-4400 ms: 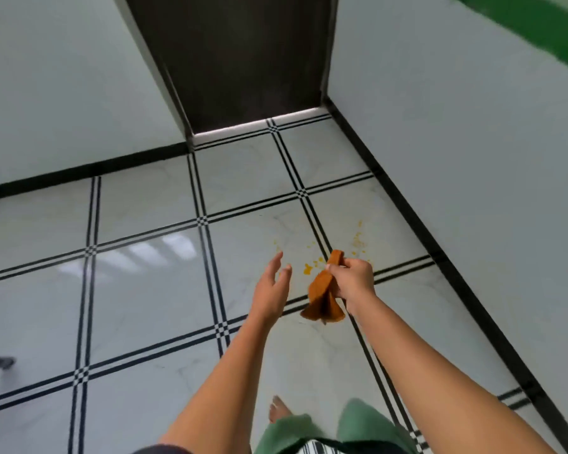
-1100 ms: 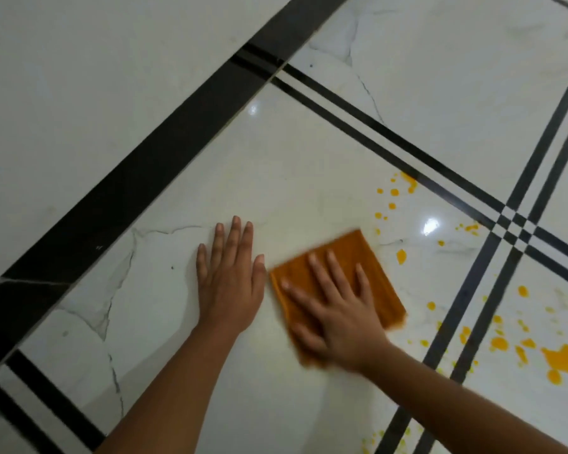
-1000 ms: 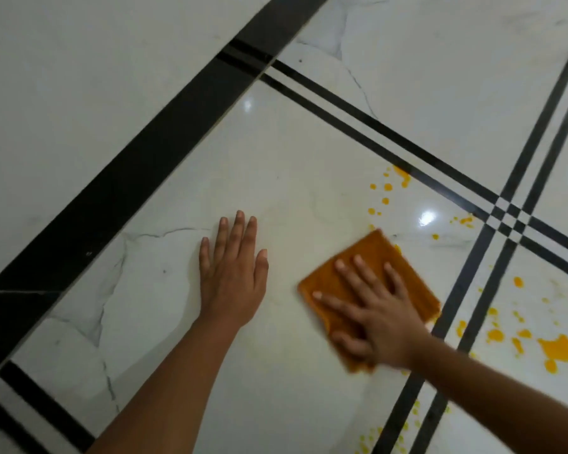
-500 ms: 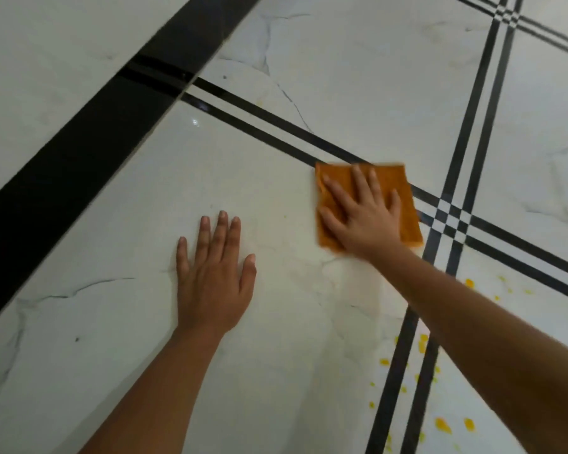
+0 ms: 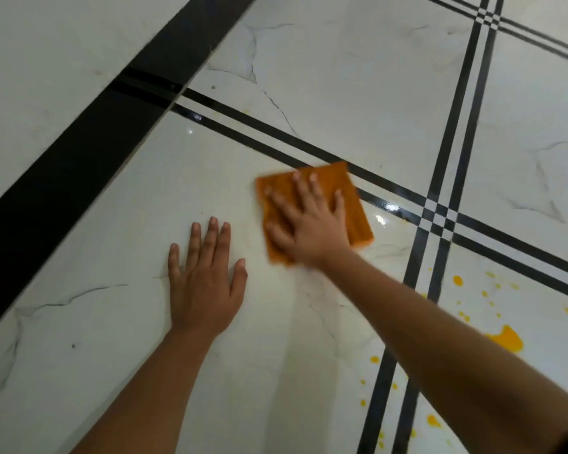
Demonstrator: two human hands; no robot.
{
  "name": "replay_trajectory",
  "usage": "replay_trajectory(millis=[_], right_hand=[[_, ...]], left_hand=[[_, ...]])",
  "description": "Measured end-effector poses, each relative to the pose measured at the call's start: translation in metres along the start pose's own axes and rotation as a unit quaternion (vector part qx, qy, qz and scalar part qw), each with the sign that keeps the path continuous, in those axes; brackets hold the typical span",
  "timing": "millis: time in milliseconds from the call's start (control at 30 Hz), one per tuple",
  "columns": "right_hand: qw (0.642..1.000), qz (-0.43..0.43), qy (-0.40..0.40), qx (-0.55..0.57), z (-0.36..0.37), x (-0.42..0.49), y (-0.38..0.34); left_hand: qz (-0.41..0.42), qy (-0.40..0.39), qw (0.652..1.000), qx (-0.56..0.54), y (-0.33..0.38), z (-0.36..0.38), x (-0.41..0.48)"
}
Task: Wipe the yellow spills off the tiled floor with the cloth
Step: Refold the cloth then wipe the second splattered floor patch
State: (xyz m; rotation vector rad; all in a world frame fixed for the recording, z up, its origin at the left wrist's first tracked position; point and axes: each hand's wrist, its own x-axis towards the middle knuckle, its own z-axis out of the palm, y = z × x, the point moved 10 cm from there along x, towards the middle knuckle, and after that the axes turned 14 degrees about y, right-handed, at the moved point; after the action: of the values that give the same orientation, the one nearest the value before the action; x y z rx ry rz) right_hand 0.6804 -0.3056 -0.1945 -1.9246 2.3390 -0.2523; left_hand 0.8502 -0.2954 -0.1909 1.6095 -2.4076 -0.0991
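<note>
The flat right hand [image 5: 312,231] presses the folded orange cloth [image 5: 351,198] onto the glossy white marble-look tiled floor [image 5: 341,70], gripping nothing; the left hand [image 5: 204,283] lies open; the tile beneath looks clean, yet scattered yellow spills [image 5: 506,337] remain, so perhaps half is done.

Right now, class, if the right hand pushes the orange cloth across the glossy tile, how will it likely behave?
The orange cloth lies flat under the spread right hand, so it is probably thin and floppy. The tiled floor shows bright glints, so the cloth should slide easily. Its blurred near edge suggests that it may bunch.

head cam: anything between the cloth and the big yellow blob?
Head view: the right forearm crosses the gap between cloth and big yellow blob; also black double tile lines.
</note>
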Motion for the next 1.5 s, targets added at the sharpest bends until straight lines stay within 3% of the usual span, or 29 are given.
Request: replay_trajectory(millis=[67, 100, 167, 233, 300, 333, 400, 467, 600, 633, 700, 767, 800, 867, 933, 967, 1033, 1133, 1200, 1233, 1300, 1367, 1433, 1500], right_hand=[[0.994, -0.107, -0.007, 0.005, -0.003, -0.067, -0.004], [0.993, -0.116, -0.008, 0.004, -0.009, -0.088, 0.014], [0.999, -0.045, 0.018, -0.010, -0.018, -0.072, 0.069], [0.994, 0.102, 0.027, -0.010, -0.023, -0.021, 0.112], [0.987, 0.158, 0.022, -0.021, -0.020, 0.006, 0.106], [0.992, 0.124, 0.022, -0.017, -0.018, 0.003, 0.091], [1.000, -0.030, 0.005, -0.006, -0.015, -0.039, 0.062], [0.998, -0.069, -0.007, -0.004, -0.021, -0.079, 0.089], [0.987, 0.158, 0.028, -0.006, -0.029, -0.008, 0.166], [0.986, 0.164, 0.014, -0.014, -0.025, 0.008, 0.154], [0.997, 0.080, 0.008, 0.000, -0.022, -0.001, 0.108], [0.999, -0.029, 0.013, 0.002, -0.020, -0.066, 0.083], [0.999, -0.044, 0.005, 0.005, -0.023, -0.106, 0.090], [1.000, 0.011, 0.007, -0.006, -0.028, -0.134, 0.135], [0.994, 0.112, 0.006, -0.013, -0.032, -0.100, 0.163], [0.988, 0.151, 0.002, -0.008, -0.028, -0.079, 0.159], [0.992, 0.122, 0.001, -0.006, -0.019, -0.065, 0.108], [0.995, -0.096, -0.029, -0.010, -0.002, -0.157, 0.033], [0.986, -0.159, -0.045, -0.015, -0.016, -0.202, 0.042], [0.988, -0.142, -0.046, -0.026, -0.017, -0.193, 0.059], [0.997, -0.023, -0.061, -0.050, -0.015, -0.144, 0.079], [0.995, 0.065, -0.072, -0.039, -0.008, -0.113, 0.059], [0.996, 0.055, -0.071, -0.018, -0.001, -0.120, 0.014], [0.994, -0.014, -0.108, -0.020, 0.004, -0.162, -0.021]], left_hand=[[0.002, -0.008, 1.000, -0.001, 0.001, 0.000, 0.000], [0.004, -0.010, 1.000, -0.004, 0.001, -0.001, 0.000], [0.016, -0.007, 1.000, -0.006, 0.005, -0.002, 0.002], [0.034, -0.015, 0.999, -0.011, 0.017, 0.000, 0.002], [0.039, -0.016, 0.999, -0.019, 0.035, 0.002, 0.008], [0.040, -0.017, 0.999, -0.023, 0.044, 0.004, 0.011], [0.047, -0.028, 0.998, -0.024, 0.060, 0.007, 0.014], [0.066, -0.031, 0.997, -0.018, 0.074, 0.008, 0.018], [0.080, -0.042, 0.996, 0.002, 0.083, 0.015, 0.023], [0.082, -0.046, 0.996, 0.004, 0.087, 0.018, 0.023], [0.078, -0.056, 0.995, 0.000, 0.091, 0.022, 0.018], [0.069, -0.059, 0.996, -0.013, 0.094, 0.021, 0.010], [0.065, -0.061, 0.996, -0.020, 0.093, 0.019, 0.004], [0.065, -0.057, 0.996, -0.025, 0.088, 0.015, -0.009], [0.066, -0.052, 0.996, -0.020, 0.078, 0.011, -0.027], [0.064, -0.046, 0.997, -0.017, 0.072, 0.009, -0.032], [0.047, -0.034, 0.998, -0.011, 0.060, 0.004, -0.042], [0.007, -0.020, 1.000, -0.016, 0.039, -0.009, -0.059], [0.000, -0.020, 1.000, -0.019, 0.030, -0.014, -0.083], [0.008, -0.020, 1.000, -0.018, 0.028, -0.016, -0.095], [0.033, -0.019, 0.999, -0.016, 0.027, -0.014, -0.107], [0.048, -0.009, 0.999, -0.015, 0.024, -0.015, -0.110], [0.066, -0.012, 0.998, -0.014, 0.024, -0.015, -0.111], [0.079, -0.022, 0.997, -0.018, 0.019, -0.017, -0.114]])
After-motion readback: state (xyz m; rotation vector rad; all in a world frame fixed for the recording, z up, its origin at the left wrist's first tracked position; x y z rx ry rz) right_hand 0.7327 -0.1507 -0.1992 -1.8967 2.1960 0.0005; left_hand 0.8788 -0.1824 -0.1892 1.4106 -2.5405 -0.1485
